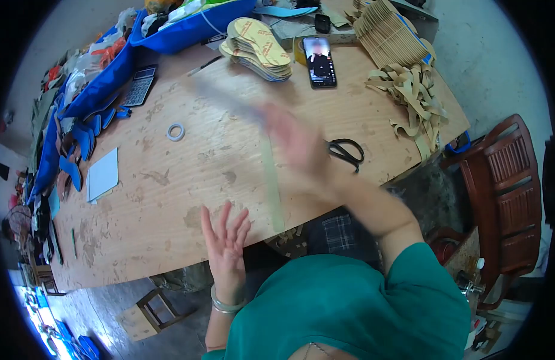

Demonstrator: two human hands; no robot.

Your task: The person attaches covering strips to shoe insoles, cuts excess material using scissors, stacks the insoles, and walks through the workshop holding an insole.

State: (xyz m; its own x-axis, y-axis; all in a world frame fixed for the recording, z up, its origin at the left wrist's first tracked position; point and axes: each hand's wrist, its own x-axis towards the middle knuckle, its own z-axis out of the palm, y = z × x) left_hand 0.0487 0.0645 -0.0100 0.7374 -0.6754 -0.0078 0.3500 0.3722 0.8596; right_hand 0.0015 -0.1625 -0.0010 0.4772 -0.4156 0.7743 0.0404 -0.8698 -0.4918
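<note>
My left hand [228, 243] is raised near the table's front edge, palm showing, fingers spread, with nothing in it. My right hand [292, 135] is smeared by motion over the middle of the table. From it a long, thin, greyish blurred object [226, 99] reaches toward the upper left; its kind is not clear. Below that hand, a pale green strip [272, 192] runs down to the front edge. Black-handled scissors [348, 153] lie just right of my right wrist, their blades partly hidden. A roll of tape [175, 132] lies to the left.
A stack of insoles [256, 48] and a phone [319, 63] are at the back. Bundled tan strips [409, 99] lie at the right. Blue bins [193, 27], a calculator [140, 85], and white sheets [103, 174] line the left. A wooden chair [499, 186] stands right, a stool [148, 315] below.
</note>
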